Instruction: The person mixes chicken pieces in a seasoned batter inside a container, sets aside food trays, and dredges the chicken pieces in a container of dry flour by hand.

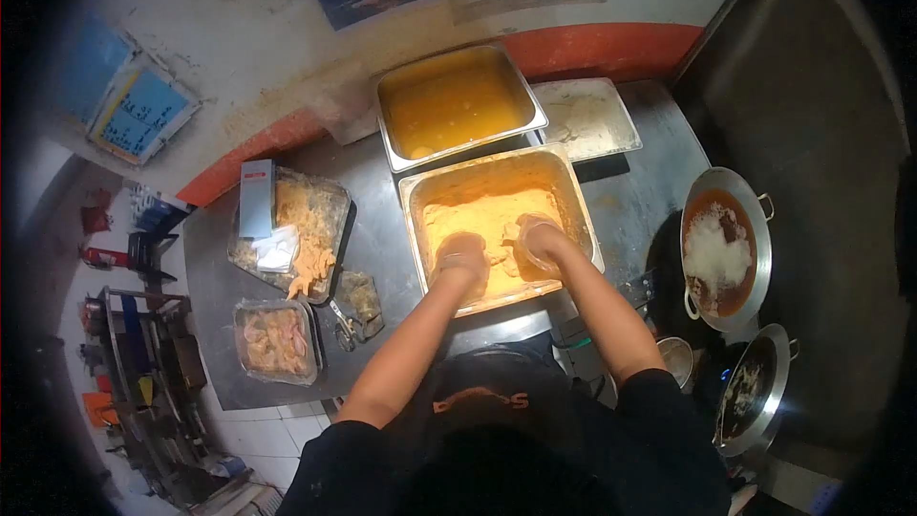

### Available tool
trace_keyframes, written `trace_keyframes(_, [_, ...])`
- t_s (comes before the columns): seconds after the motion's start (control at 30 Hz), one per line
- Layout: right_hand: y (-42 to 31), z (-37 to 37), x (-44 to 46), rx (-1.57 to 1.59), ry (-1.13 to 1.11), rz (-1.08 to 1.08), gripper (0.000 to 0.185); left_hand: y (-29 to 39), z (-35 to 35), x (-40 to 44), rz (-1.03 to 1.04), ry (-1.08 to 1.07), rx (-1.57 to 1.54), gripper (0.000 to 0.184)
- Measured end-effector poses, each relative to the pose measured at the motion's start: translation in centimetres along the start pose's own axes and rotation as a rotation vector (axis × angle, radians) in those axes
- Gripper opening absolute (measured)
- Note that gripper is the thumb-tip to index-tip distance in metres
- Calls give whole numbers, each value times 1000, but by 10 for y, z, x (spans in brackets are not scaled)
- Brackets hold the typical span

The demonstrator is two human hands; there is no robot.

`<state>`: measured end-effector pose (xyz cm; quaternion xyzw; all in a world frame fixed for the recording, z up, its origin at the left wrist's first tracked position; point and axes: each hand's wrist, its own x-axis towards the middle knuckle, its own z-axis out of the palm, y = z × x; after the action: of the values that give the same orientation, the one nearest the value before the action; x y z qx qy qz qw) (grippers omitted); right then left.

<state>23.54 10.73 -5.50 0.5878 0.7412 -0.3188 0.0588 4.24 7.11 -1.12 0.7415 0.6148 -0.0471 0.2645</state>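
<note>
A deep metal pan (415, 229) stands in front of me, partly filled with yellow-orange breading flour (492, 215). Both my hands are down in that flour and seem to wear thin clear plastic gloves. My left hand (462, 256) is near the pan's left side, its fingers sunk in the powder. Toward the right side, my right hand (537, 241) has its fingertips in the flour beside some coated lumps (504, 247). What either hand may be gripping is hidden.
Behind the pan is another metal pan of yellow liquid (458, 100), beside a shallow tray (587, 119). At left are a crumb-covered tray (320, 201), a container of raw chicken pieces (277, 342) and tongs (342, 325). Two oil woks (728, 253) (757, 392) stand right, the nearer-wall one foaming.
</note>
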Motion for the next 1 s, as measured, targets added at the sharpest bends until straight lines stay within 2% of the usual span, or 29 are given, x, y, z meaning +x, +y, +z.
trace_keyframes(0.17, [4, -10, -6, -189, 14, 11, 32, -12, 17, 5, 68, 103, -220, 24])
trace_keyframes(0.23, [6, -8, -9, 85, 239, 149, 31, -13, 24, 15, 64, 56, -198, 27])
trace_keyframes(0.27, [7, -6, -12, 89, 245, 152, 31, -15, 27, 19, 70, 56, -192, 27])
trace_keyframes(0.33, [9, -2, -16, 596, 420, 217, 26, -18, 28, 23, 188, 228, -212, 32])
trace_keyframes(0.47, [16, -5, -12, 716, 459, 234, 31, -8, -7, 14, 69, 269, -343, 38])
trace_keyframes(0.53, [-6, -26, -20, 56, 373, 226, 35, -8, -12, 15, 14, 313, -312, 42])
trace_keyframes(0.6, [-22, -38, -20, 2, 345, 239, 34, -6, -12, 18, 3, 313, -297, 42])
trace_keyframes(0.67, [-35, -42, -7, -48, 316, 248, 34, -4, -9, 20, -18, 200, -305, 32])
trace_keyframes(0.73, [-41, -39, 16, 121, 426, 448, 27, -11, 5, 25, 6, 216, -303, 26])
trace_keyframes(0.8, [-47, -36, 27, 66, 371, 453, 24, -15, 13, 29, 33, 237, -300, 21])
trace_keyframes(0.87, [-40, -23, 50, 3, 319, 452, 22, -13, 13, 31, 95, 223, -103, 17])
trace_keyframes(0.93, [-31, 3, 78, 69, 536, 660, 20, -16, 15, 29, 102, 239, -101, 17])
trace_keyframes(0.97, [-28, 1, 77, 59, 539, 649, 20, -18, 16, 30, 111, 243, -95, 18])
trace_keyframes(1.0, [-40, -21, 51, -3, 439, 502, 19, -17, 13, 29, 103, 250, -104, 18])
